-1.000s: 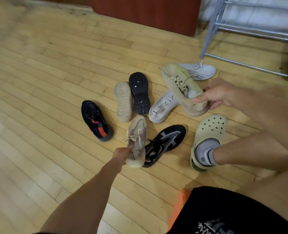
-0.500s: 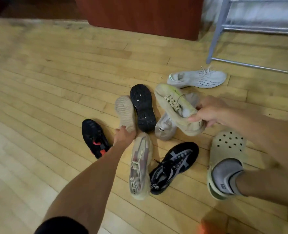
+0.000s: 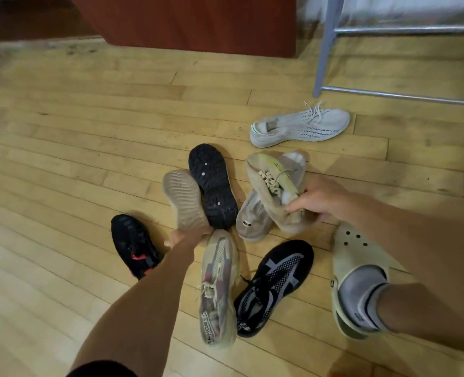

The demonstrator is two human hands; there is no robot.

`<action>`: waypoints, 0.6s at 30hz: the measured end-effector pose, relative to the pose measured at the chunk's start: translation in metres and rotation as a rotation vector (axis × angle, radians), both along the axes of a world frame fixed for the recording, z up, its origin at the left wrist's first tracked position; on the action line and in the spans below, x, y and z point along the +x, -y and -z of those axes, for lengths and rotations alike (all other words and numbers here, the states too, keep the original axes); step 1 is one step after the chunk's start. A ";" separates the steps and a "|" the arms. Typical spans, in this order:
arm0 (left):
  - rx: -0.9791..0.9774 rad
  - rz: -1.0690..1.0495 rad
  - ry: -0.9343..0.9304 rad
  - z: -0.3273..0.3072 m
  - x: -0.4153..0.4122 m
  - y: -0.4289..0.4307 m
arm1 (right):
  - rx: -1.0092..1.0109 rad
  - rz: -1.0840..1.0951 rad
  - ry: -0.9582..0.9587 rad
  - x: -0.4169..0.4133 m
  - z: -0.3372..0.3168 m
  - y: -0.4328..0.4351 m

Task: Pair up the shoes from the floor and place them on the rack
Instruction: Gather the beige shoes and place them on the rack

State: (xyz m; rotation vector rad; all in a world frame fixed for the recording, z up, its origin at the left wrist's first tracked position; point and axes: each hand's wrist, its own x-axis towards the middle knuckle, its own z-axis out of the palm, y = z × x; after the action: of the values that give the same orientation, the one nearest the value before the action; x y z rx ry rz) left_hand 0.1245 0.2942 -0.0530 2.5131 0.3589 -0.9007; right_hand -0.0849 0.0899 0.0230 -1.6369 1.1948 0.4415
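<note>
Several shoes lie scattered on the wooden floor. My right hand [image 3: 319, 198] grips the heel of a beige laced sneaker [image 3: 271, 186], lifted over a white sneaker [image 3: 252, 221]. My left hand [image 3: 187, 236] closes on the heel end of an upturned beige sole [image 3: 183, 198]. Beside it lies an upturned black sole [image 3: 213, 183]. A beige-and-pink sneaker [image 3: 218, 287], a black-and-grey sneaker [image 3: 274, 284] and a black shoe with red accents [image 3: 134, 244] sit nearer to me. A white knit sneaker [image 3: 301, 125] lies by the metal rack [image 3: 326, 47].
My right foot in a pale clog [image 3: 353, 270] stands on the floor at right. A dark red wooden cabinet [image 3: 192, 20] stands at the back, left of the rack's leg. Bare floorboards stretch to the left.
My left hand let go of the beige-and-pink sneaker, which now lies on the floor, and reached forward to the upturned beige sole. My right hand keeps hold of the beige laced sneaker.
</note>
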 end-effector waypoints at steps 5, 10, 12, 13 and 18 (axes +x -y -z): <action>-0.124 -0.044 0.070 -0.024 0.006 -0.007 | 0.152 -0.029 -0.140 -0.001 -0.010 -0.013; -0.142 0.320 0.265 -0.062 0.000 0.003 | 0.104 -0.074 -0.160 0.009 -0.033 -0.021; -0.079 0.470 0.391 -0.076 -0.015 0.004 | 0.093 -0.075 -0.166 0.011 -0.042 -0.023; -0.038 0.579 0.445 -0.080 -0.026 0.003 | 0.089 -0.077 -0.173 0.010 -0.045 -0.025; 0.129 1.232 0.384 -0.065 -0.083 -0.018 | 0.122 -0.112 -0.222 -0.005 -0.041 -0.037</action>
State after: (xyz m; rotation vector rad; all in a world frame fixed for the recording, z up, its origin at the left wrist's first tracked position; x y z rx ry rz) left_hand 0.0415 0.3118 0.0123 2.8113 -1.4152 -0.6990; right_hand -0.0899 0.1274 0.0644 -1.5838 1.2162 0.7696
